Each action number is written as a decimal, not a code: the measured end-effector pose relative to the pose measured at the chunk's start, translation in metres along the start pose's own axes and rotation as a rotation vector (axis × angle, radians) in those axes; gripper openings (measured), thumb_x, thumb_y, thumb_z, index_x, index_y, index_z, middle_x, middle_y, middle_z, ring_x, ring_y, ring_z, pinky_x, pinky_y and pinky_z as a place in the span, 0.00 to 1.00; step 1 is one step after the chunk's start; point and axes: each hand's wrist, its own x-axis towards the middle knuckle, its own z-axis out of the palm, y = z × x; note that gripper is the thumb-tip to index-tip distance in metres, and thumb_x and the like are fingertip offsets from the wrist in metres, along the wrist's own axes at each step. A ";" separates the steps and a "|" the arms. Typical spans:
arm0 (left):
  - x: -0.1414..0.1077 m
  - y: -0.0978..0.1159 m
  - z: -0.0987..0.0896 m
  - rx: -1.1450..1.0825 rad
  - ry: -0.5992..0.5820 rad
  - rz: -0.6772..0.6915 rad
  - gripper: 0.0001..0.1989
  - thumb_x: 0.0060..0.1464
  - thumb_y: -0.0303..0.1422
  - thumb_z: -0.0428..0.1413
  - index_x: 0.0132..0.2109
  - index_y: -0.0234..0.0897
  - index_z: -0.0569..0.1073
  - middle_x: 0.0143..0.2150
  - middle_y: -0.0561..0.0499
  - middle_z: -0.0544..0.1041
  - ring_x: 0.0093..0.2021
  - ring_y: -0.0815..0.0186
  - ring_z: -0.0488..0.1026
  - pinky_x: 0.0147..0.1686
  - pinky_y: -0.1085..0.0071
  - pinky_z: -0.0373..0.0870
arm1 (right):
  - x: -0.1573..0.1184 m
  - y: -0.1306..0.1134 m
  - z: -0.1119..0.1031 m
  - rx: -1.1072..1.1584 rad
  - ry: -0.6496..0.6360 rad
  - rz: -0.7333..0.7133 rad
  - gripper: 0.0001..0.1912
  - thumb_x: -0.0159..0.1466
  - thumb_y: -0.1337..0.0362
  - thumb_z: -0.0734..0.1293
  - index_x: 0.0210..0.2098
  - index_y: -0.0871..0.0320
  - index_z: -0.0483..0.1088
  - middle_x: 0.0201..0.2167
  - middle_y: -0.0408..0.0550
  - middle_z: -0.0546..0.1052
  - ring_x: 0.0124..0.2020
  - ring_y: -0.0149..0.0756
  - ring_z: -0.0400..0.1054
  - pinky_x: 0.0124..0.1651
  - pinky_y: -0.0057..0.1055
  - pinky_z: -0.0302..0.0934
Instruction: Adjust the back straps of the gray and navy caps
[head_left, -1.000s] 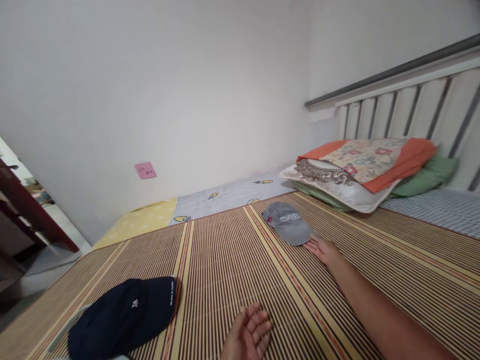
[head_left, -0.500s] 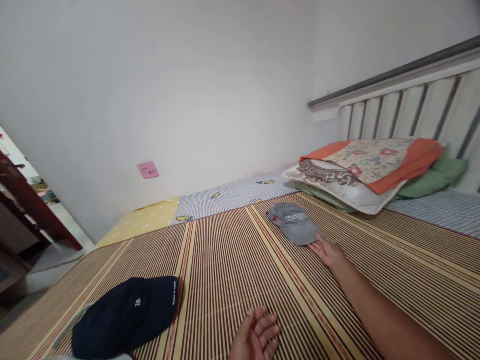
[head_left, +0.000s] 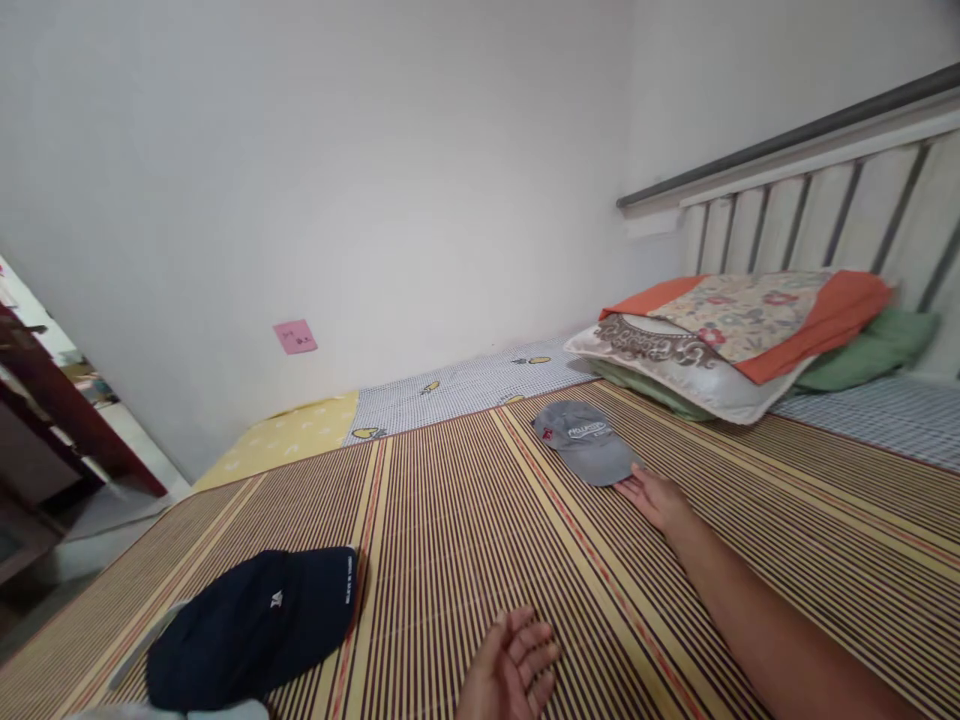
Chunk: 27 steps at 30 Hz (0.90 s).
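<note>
A grey cap [head_left: 581, 440] with white lettering lies on the striped mat [head_left: 450, 510], its brim toward me. My right hand [head_left: 651, 495] has its fingers at the brim's edge, thumb on top and the other fingers below, gripping it. Near the bottom centre, my left hand [head_left: 514, 662] is palm up over the mat, fingers loosely curled and apart, with nothing in it. A navy cap [head_left: 251, 625] rests at the lower left, its brim pointing right.
Stacked pillows [head_left: 675, 350] with an orange floral cover [head_left: 757, 310] lie at the back right by the slatted headboard [head_left: 817, 215]. A pink paper [head_left: 295, 337] is on the wall. Pale fabric [head_left: 225, 710] shows at the lower left edge beside the navy cap.
The view has shifted very slightly. Both hands and both caps otherwise keep nearly the same places, with my right hand still at the grey brim.
</note>
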 end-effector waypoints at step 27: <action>-0.010 -0.005 0.010 -0.016 -0.038 0.086 0.20 0.72 0.40 0.49 0.50 0.24 0.76 0.38 0.40 0.85 0.34 0.61 0.83 0.32 0.70 0.73 | 0.004 -0.002 -0.001 -0.014 -0.058 -0.004 0.09 0.68 0.74 0.64 0.33 0.56 0.71 0.42 0.54 0.81 0.59 0.44 0.74 0.63 0.48 0.68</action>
